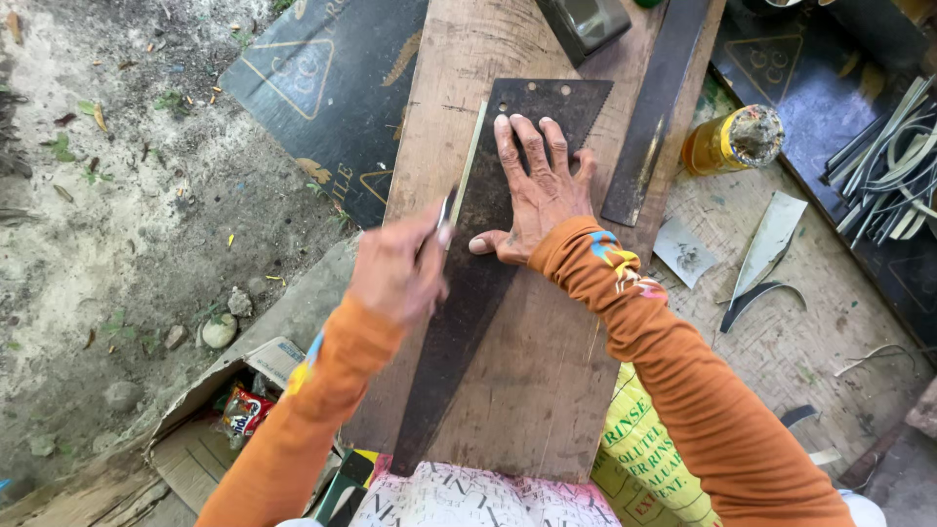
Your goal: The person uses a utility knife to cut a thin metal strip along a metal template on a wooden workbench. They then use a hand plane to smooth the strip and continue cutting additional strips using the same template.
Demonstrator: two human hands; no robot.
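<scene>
A dark, rusty saw blade (468, 322) lies flat along a wooden plank (547, 371), its wide end with small holes at the far side. My right hand (537, 190) presses down flat on the blade, fingers spread. My left hand (398, 271) is closed on a thin pointed metal tool (447, 210), its tip at the blade's left edge. A narrow pale strip (471, 156) lies along that same edge, just beyond the tool. Both arms wear orange sleeves.
A long dark metal bar (652, 107) rests on the plank's right side. A yellow can (732, 140), curved blades (766, 254) and a bundle of metal strips (893, 161) lie to the right. A torn cardboard box (210, 420) sits at lower left, bare dirt beyond.
</scene>
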